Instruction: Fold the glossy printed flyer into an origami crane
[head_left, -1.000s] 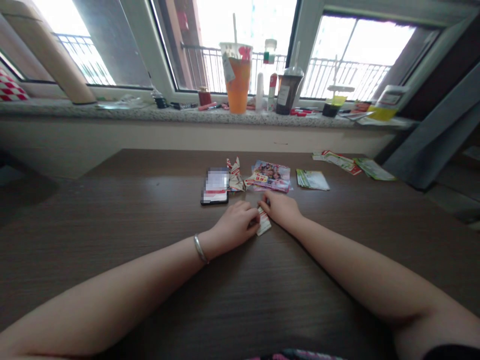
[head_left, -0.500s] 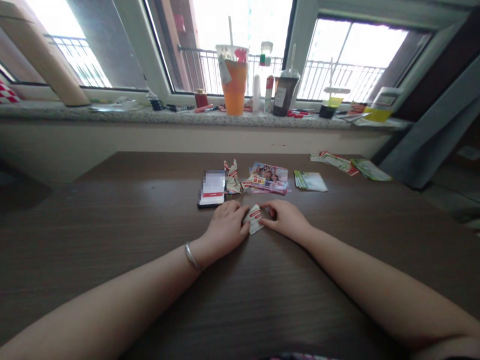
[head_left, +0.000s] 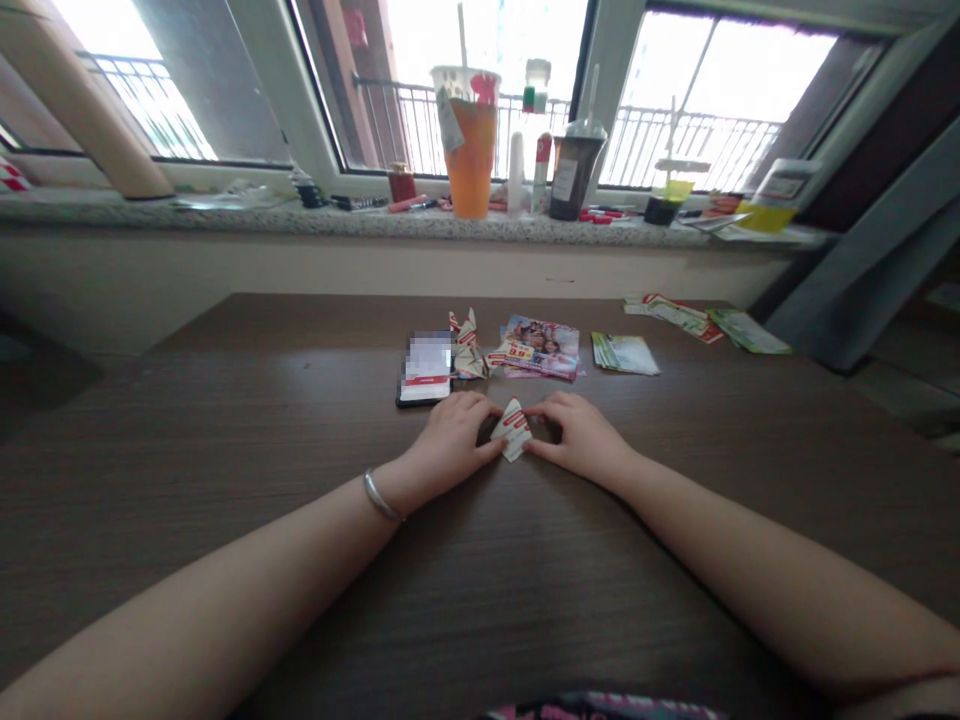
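A small folded piece of paper [head_left: 513, 430], white with red print and roughly diamond-shaped, is between my hands on the dark wooden table. My left hand [head_left: 456, 432] grips its left edge with thumb and fingers. From the other side, my right hand [head_left: 576, 436] pinches the right edge, thumb nearer me and fingers farther off. Just beyond my left hand lies a phone [head_left: 426, 368] with a lit, blurred screen. Beside the phone stands a folded paper figure [head_left: 469, 345] in similar red-and-white printed paper.
Behind my right hand lie colourful leaflets [head_left: 541, 346] and a stack of green-white cards [head_left: 625, 354]. More printed papers [head_left: 686, 318] are at the table's far right. The windowsill [head_left: 247, 222] holds a tall orange drink cup [head_left: 472, 150], a dark drink cup [head_left: 571, 175] and pens.
The folded paper has turned a little, its point now facing more directly away from me. Both hands have shifted slightly with it. The camera view has tilted down a little.
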